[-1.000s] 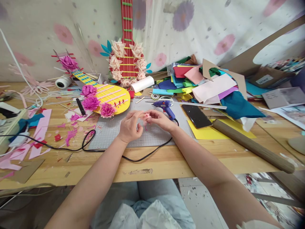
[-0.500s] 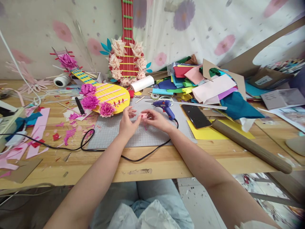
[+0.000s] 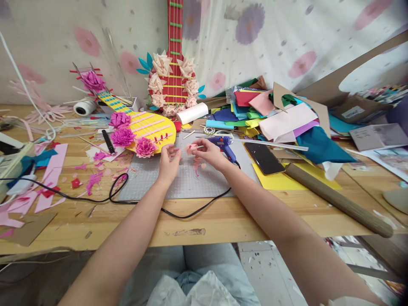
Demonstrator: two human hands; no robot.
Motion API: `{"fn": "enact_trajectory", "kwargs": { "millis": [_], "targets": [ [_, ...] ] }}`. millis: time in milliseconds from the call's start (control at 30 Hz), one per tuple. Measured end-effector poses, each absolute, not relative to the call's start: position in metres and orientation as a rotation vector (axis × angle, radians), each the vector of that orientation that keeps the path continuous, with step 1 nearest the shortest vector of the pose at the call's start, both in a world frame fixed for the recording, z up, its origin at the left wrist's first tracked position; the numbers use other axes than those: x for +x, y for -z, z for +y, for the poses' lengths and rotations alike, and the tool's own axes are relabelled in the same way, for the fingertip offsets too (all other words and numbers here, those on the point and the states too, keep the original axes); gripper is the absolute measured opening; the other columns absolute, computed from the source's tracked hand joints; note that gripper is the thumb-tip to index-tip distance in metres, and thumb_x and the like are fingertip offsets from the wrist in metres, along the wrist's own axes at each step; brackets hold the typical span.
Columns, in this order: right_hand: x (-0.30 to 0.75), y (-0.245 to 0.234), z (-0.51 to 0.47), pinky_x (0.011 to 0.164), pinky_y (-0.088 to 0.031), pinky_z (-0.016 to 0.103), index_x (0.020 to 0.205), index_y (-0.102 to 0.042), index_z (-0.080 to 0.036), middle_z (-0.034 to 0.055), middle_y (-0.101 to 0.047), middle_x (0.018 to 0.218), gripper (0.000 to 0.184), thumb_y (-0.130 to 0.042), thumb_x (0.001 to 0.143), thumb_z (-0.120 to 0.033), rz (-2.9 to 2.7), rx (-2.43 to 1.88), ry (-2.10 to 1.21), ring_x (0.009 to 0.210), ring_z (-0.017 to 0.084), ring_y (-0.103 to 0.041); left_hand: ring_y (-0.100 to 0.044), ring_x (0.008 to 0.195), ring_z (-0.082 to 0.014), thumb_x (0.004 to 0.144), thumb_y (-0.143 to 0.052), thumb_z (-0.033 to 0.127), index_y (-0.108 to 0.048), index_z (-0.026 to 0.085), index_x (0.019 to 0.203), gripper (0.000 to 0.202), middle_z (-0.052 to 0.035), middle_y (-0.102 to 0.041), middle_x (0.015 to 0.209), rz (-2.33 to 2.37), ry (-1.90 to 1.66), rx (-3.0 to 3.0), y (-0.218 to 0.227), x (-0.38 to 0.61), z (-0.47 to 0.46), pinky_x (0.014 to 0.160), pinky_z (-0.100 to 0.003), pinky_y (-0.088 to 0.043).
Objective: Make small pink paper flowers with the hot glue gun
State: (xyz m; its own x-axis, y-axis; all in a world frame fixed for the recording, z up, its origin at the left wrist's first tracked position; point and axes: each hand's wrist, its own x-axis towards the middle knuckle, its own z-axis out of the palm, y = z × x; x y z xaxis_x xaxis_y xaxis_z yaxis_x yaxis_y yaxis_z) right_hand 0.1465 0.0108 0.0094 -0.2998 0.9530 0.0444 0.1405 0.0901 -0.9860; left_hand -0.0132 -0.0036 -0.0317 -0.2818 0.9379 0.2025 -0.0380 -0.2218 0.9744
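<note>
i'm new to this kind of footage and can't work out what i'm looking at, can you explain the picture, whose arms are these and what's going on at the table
There is no machine here: these are a person's own bare arms, seen by a camera worn on the head, looking forward and down. The right hand holds a small pink piece at its fingertips, above a grey cutting mat. The left hand is beside it, with nothing visible in its grasp. On the wooden table you can also see a yellow guitar-shaped craft with magenta flowers, a blue glue gun and a phone.
</note>
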Motion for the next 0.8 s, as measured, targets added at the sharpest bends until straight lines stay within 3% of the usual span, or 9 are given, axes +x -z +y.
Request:
{"fn": "enact_trajectory", "kwargs": {
  "millis": [167, 367, 567, 800],
  "targets": [
    [0.133, -0.008, 0.022, 0.044, -0.042, 0.02, 0.093, -0.052, -0.02, 0.0001, -0.061, 0.082, 0.027, -0.066, 0.071, -0.028, -1.69, -1.168, -1.311, 0.057, 0.009, -0.053, -0.062, 0.08, -0.0128, 0.072, -0.06, 0.017, -0.047, 0.02, 0.099, 0.03, -0.004, -0.06, 0.092, 1.349, -1.619, 1.142, 0.034, -0.019, -0.001, 0.07, -0.028, -0.054],
    [0.137, -0.002, 0.023, 0.075, -0.05, 0.029, 0.1, -0.057, -0.017, 0.005, -0.065, 0.096, 0.032, -0.068, 0.07, -0.022, -1.975, -1.256, -1.04, 0.086, 0.015, -0.061, -0.064, 0.082, -0.0136, 0.072, -0.053, 0.013, -0.045, 0.021, 0.099, 0.029, -0.0043, -0.058, 0.094, 1.374, -1.669, 1.16, 0.035, -0.02, -0.002, 0.071, -0.029, -0.054],
    [0.154, -0.009, 0.017, 0.086, -0.048, 0.036, 0.118, -0.054, -0.02, 0.0122, -0.06, 0.122, 0.052, -0.068, 0.068, -0.016, -2.136, -1.313, -0.805, 0.113, 0.024, -0.056, -0.065, 0.083, -0.0135, 0.069, -0.053, 0.011, -0.044, 0.021, 0.1, 0.033, -0.0034, -0.06, 0.093, 1.355, -1.627, 1.306, 0.035, -0.018, -0.003, 0.071, -0.028, -0.053],
    [0.19, -0.006, 0.006, 0.086, -0.049, 0.037, 0.115, -0.056, -0.019, 0.0114, -0.061, 0.12, 0.045, -0.066, 0.072, -0.019, -2.151, -1.296, -0.786, 0.105, 0.023, -0.06, -0.065, 0.081, -0.0126, 0.067, -0.052, 0.006, -0.046, 0.021, 0.097, 0.034, -0.0031, -0.06, 0.092, 1.334, -1.626, 1.346, 0.03, -0.016, -0.007, 0.075, -0.03, -0.053]
  ]
}}
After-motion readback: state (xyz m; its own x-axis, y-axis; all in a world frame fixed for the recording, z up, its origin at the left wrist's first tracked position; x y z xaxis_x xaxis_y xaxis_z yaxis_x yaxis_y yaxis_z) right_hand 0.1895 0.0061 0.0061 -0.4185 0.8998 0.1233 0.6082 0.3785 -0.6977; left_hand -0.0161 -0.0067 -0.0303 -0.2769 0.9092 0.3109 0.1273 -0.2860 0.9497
